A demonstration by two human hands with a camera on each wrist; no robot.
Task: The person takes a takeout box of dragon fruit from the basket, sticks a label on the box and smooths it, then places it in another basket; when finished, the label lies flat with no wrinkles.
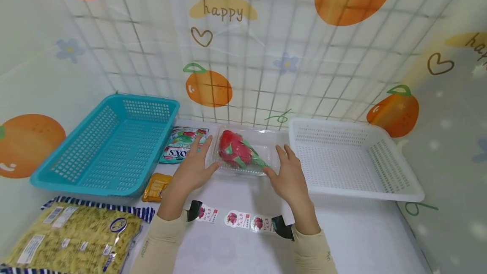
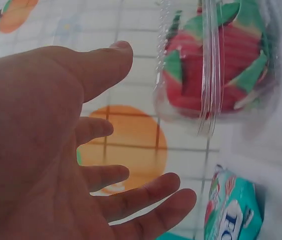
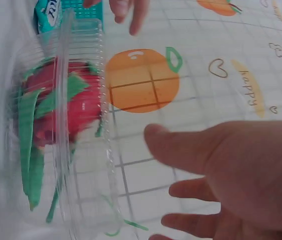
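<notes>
A clear plastic clamshell box (image 1: 262, 143) holding a red dragon fruit (image 1: 236, 149) with green scales lies on the white table, between a blue basket and a white basket. My left hand (image 1: 195, 165) is spread open at the box's left side, its thumb near the front left corner. On the box's right side my right hand (image 1: 288, 173) is open too. The left wrist view shows the left hand (image 2: 81, 165) apart from the box (image 2: 210, 65). In the right wrist view the right hand (image 3: 230, 170) is also apart from the box (image 3: 81, 145).
A blue basket (image 1: 110, 147) stands at the left, a white basket (image 1: 354, 160) at the right. A green snack packet (image 1: 181, 145) and a small orange packet (image 1: 156, 187) lie beside the blue basket. A strip of fruit stickers (image 1: 239, 219) and a bag of noodles (image 1: 72, 240) lie nearer me.
</notes>
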